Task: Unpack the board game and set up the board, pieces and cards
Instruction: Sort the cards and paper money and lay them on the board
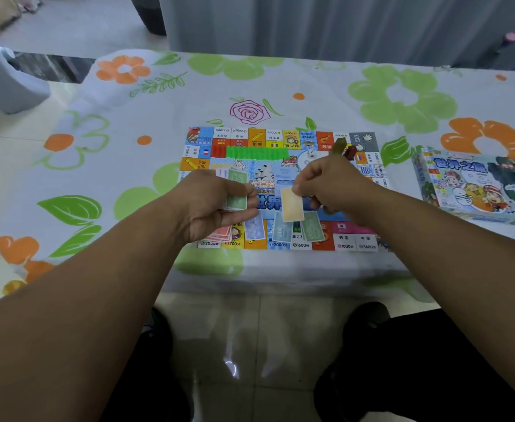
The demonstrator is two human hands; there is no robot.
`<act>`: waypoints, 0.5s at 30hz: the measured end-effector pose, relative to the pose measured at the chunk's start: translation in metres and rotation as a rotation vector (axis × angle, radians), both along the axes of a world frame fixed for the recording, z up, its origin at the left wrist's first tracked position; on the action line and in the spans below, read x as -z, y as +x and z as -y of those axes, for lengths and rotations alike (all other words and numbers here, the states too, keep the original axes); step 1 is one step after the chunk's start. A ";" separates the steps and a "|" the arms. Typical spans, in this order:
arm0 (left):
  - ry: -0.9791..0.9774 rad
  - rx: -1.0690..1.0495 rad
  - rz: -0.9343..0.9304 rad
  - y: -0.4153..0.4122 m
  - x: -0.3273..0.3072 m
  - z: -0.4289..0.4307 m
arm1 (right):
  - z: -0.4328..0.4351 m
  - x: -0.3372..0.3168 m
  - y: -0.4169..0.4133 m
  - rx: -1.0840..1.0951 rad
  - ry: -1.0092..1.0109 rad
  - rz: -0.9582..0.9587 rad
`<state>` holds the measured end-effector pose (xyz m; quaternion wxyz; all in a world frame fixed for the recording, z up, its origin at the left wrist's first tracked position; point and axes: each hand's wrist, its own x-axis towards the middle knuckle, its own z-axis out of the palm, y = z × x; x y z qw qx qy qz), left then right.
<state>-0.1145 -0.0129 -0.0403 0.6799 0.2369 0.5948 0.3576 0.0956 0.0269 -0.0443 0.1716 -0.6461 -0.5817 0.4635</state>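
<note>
The left hand [216,205] is gripping a stack of green notes [237,202] and the right hand [332,184] is pinching a yellow note [292,205]. Both are hovering above the board [353,239], which is lying on the table [311,102]. Farther right, the game box [475,190] is sitting near it.

Flowered tablecloth [311,86] (orange, green blooms), grey curtain [341,22] behind, tiled floor [280,330]

Floral tablecloth [402,95], pale floor tiles [259,330], grey curtains [341,22].
</note>
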 end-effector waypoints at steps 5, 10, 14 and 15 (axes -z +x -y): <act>-0.021 0.064 0.048 0.033 0.001 0.000 | 0.001 0.005 0.032 -0.048 0.017 0.159; -0.076 0.060 0.093 0.055 0.004 0.001 | -0.005 0.014 0.053 -0.052 0.009 0.262; -0.090 0.069 0.109 0.060 0.006 0.003 | -0.009 0.020 0.059 -0.073 0.019 0.338; -0.092 0.070 0.109 0.060 0.006 0.004 | -0.009 0.021 0.060 -0.076 0.016 0.348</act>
